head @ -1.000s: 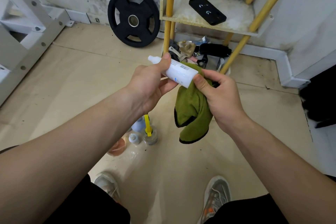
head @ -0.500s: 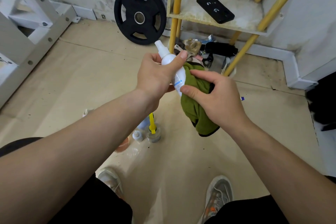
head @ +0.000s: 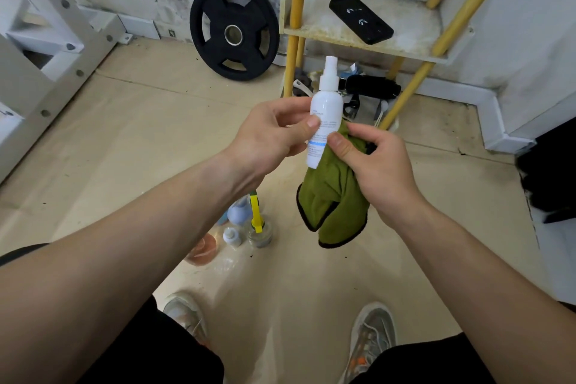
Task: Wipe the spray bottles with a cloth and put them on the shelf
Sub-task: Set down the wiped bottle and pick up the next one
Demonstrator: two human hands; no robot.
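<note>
Two hands on one white spray bottle (head: pixel 325 109), held upright in the air in front of the shelf (head: pixel 414 26).
Left hand (head: pixel 271 134) pinches the bottle mid-body, thumb on the label, nozzle up. Right hand (head: pixel 374 165) grips the green cloth (head: pixel 333 203), thumb at the bottle's lower part; the cloth bunches behind the bottle's base and the rest hangs down. Flat black device (head: pixel 361 19) lies on the shelf board. Floor below the hands: small group of other bottles, one with a yellow sprayer (head: pixel 258 224). Black weight plate (head: pixel 234 29) leans on the wall, left of the shelf.
</note>
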